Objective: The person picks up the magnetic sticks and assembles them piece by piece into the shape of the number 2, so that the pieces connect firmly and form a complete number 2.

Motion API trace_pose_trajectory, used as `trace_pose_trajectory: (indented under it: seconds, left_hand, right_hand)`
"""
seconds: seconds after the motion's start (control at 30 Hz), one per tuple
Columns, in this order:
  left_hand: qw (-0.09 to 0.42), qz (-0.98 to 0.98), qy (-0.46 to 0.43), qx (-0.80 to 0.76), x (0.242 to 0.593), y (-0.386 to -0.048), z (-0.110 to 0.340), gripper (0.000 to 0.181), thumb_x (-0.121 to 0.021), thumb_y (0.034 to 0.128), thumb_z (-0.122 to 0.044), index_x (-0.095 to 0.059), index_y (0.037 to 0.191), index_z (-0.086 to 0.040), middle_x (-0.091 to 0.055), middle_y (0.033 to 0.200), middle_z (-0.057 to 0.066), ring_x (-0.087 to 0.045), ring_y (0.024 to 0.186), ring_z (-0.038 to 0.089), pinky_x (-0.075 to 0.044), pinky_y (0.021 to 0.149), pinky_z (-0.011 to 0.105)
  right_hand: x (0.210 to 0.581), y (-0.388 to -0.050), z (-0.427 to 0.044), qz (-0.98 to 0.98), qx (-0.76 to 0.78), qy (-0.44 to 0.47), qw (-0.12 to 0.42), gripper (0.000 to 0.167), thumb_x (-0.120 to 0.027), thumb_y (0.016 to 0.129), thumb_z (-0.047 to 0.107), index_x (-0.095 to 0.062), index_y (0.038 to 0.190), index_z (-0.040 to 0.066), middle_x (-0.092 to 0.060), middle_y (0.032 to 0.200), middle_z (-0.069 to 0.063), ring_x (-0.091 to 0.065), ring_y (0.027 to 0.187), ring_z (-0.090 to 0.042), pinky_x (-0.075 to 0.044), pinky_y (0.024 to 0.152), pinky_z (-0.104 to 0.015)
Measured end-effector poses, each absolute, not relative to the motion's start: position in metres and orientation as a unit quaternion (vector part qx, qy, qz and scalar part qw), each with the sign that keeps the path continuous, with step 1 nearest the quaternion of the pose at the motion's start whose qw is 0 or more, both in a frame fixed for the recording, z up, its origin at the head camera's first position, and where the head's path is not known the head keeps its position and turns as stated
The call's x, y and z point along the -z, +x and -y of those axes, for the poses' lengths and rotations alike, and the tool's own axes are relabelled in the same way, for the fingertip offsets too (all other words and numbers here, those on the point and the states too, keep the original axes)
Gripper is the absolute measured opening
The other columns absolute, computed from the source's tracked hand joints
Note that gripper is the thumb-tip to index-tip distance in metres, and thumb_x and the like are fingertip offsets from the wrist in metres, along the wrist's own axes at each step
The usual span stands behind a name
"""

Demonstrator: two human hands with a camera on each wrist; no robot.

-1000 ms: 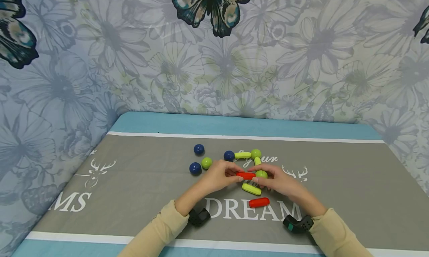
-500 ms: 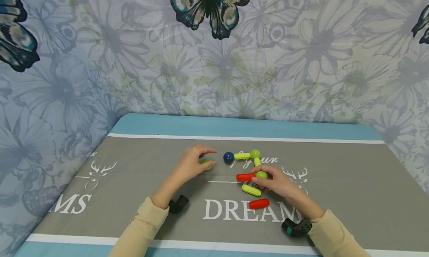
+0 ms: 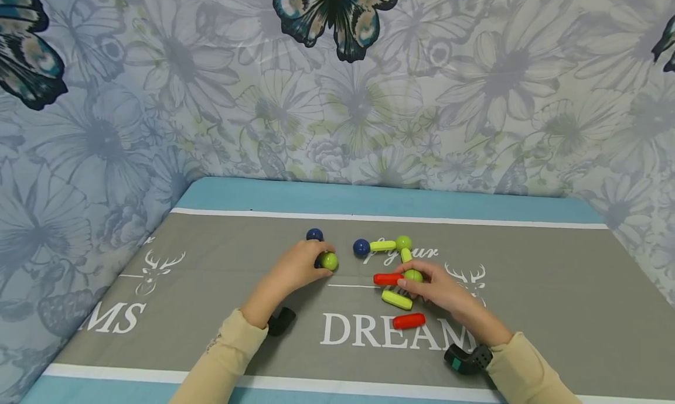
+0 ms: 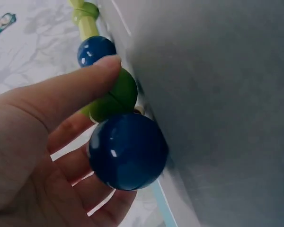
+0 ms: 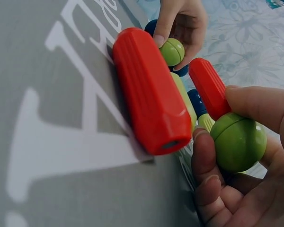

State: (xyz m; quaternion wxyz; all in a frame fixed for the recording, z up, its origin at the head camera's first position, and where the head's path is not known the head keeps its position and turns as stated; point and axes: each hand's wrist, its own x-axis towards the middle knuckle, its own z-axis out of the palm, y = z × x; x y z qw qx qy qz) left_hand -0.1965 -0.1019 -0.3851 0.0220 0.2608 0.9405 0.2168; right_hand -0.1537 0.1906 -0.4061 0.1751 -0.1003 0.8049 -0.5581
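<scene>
My left hand (image 3: 300, 268) pinches a loose green ball (image 3: 329, 262) between thumb and fingers. In the left wrist view a large blue ball (image 4: 128, 151) lies close by the palm; from the head it is mostly behind the hand. My right hand (image 3: 440, 287) holds the green ball (image 5: 239, 142) at the near end of a joined chain. A red rod (image 3: 388, 279) sticks out leftward from this ball. The chain continues through a short yellow-green rod (image 3: 406, 255), another green ball (image 3: 403, 243), a second yellow-green rod (image 3: 382, 246) and a blue ball (image 3: 361, 247).
A loose yellow-green rod (image 3: 396, 300) and a loose red rod (image 3: 408, 321) lie in front of the chain. Another blue ball (image 3: 314, 234) sits just beyond my left hand. Everything rests on a grey printed cloth (image 3: 221, 310) over a blue-edged table, with a patterned wall behind.
My left hand let go of the red rod, moved left to the loose balls and took hold of the green one. The right hand stays on the chain, nearly still.
</scene>
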Motion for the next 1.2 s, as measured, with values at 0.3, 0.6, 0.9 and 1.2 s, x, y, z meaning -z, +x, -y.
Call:
trace_pose_trajectory:
  seconds: [0.3, 0.6, 0.9, 1.2]
  left_hand:
    - [-0.007, -0.917, 0.285, -0.278, 0.377, -0.189, 0.092, 0.034, -0.080, 0.0753, -0.017, -0.067, 0.106, -0.010, -0.064, 0.095, -0.002, -0.059, 0.089, 0.018, -0.047, 0.078, 0.036]
    - [0.086, -0.864, 0.308, -0.390, 0.385, -0.176, 0.072, 0.034, -0.078, 0.0773, -0.013, -0.064, 0.107, -0.006, -0.061, 0.087, -0.002, -0.057, 0.073, 0.012, -0.049, 0.064, 0.023]
    - [0.128, -0.839, 0.276, -0.451, 0.398, -0.175, 0.066, 0.033, -0.077, 0.0784, -0.010, -0.064, 0.108, -0.003, -0.061, 0.100, 0.006, -0.061, 0.076, 0.013, -0.051, 0.064, 0.023]
    - [0.140, -0.832, 0.270, -0.464, 0.399, -0.176, 0.066, 0.031, -0.076, 0.0790, -0.010, -0.065, 0.107, -0.003, -0.061, 0.095, 0.004, -0.061, 0.078, 0.014, -0.051, 0.066, 0.024]
  right_hand:
    - [0.404, -0.153, -0.189, -0.801, 0.564, -0.086, 0.181, 0.032, -0.065, 0.090, 0.022, -0.061, 0.117, 0.006, -0.054, 0.077, -0.008, -0.051, 0.070, -0.023, -0.042, 0.056, -0.028]
    - [0.404, -0.154, -0.186, -0.799, 0.570, -0.060, 0.183, 0.032, -0.067, 0.088, 0.023, -0.062, 0.115, 0.006, -0.054, 0.078, -0.008, -0.051, 0.070, -0.023, -0.041, 0.057, -0.027]
    - [0.406, -0.154, -0.183, -0.806, 0.563, -0.048, 0.174, 0.033, -0.068, 0.087, 0.025, -0.063, 0.114, 0.007, -0.056, 0.080, -0.008, -0.052, 0.069, -0.022, -0.041, 0.055, -0.027]
    - [0.406, -0.154, -0.190, -0.836, 0.511, -0.142, 0.143, 0.040, -0.065, 0.090, 0.026, -0.059, 0.124, 0.006, -0.057, 0.097, -0.009, -0.051, 0.075, -0.023, -0.045, 0.060, -0.030]
